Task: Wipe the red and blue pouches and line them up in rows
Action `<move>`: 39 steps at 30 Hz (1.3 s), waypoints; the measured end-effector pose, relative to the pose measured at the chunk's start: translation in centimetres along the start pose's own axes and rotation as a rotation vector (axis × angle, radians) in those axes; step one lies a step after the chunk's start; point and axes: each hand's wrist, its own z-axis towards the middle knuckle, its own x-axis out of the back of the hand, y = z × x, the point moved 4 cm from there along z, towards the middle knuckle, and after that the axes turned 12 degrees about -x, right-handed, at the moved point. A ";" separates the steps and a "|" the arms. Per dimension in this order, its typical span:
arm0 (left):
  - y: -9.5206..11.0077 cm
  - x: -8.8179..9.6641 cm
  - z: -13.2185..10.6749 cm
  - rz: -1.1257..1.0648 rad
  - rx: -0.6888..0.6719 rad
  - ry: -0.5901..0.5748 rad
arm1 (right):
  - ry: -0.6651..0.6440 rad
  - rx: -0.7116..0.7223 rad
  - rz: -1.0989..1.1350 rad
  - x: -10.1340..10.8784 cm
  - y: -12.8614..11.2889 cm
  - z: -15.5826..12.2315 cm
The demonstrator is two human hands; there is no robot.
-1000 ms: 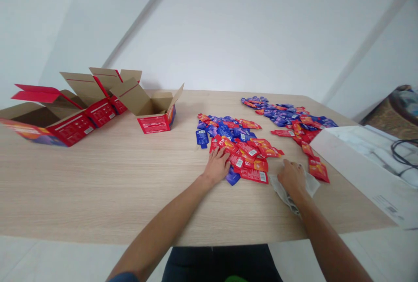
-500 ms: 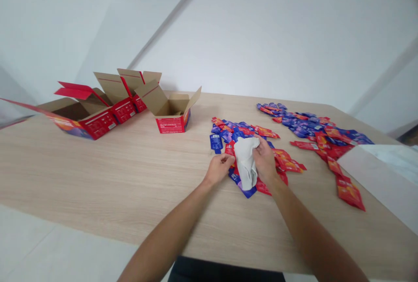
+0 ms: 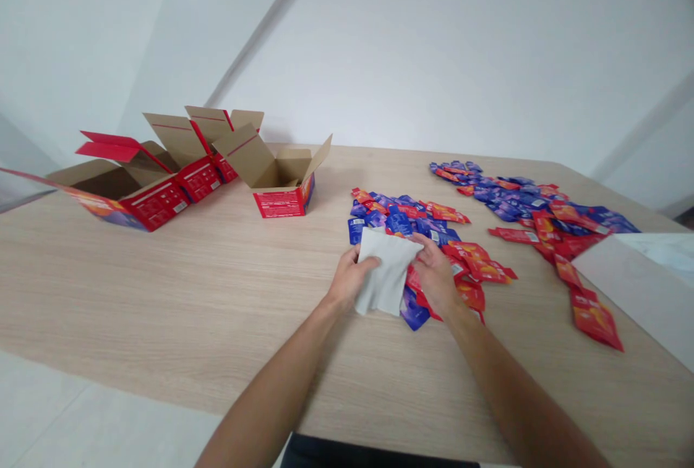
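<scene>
A whitish cloth pouch (image 3: 386, 276), spread fairly flat, is held up between both hands. My left hand (image 3: 350, 276) grips its left edge, thumb lying across the front. On the other side my right hand (image 3: 434, 273) pinches the upper right corner. Beneath and behind the pouch lies a heap of small sachets, some blue-purple (image 3: 400, 223) and others red-orange (image 3: 470, 251). The pouch and my right hand cover part of this heap.
An open box (image 3: 279, 202) with raised flaps stands left of the heap. Further left, more open red boxes (image 3: 157, 207) stand in a row. A second sachet pile (image 3: 504, 197) spreads along the right, beside a white container (image 3: 634, 287). A wall rises behind the table (image 3: 178, 309).
The crumpled pouch has been opened out flatter and shifted slightly left. My left hand has gone from beside it to gripping its edge. The view has shifted a little.
</scene>
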 end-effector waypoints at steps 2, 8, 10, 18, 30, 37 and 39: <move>0.8 0.3 0.1 0.161 -0.081 -0.046 | 0.025 0.046 -0.158 0.4 -0.1 -0.3; 3.0 0.9 0.0 0.579 -0.276 0.008 | 0.000 0.314 -0.491 -0.1 -1.6 -1.4; 2.7 0.9 -0.2 0.409 -0.137 -0.022 | -0.056 0.314 -0.515 -0.6 -1.6 -1.7; 1.2 0.0 -1.2 -0.227 0.294 -0.208 | -0.444 -0.167 -0.158 -1.5 -0.4 -2.2; 1.2 1.1 -0.3 -0.153 0.239 -0.242 | -0.075 -0.323 0.109 -0.1 0.0 -1.1; 2.5 0.8 -0.3 -0.265 0.024 -0.231 | -0.165 -0.350 0.417 -2.0 -0.8 -1.9; 2.3 0.8 -0.3 -0.237 0.038 -0.260 | -0.330 -0.365 0.449 -3.3 -1.4 -2.8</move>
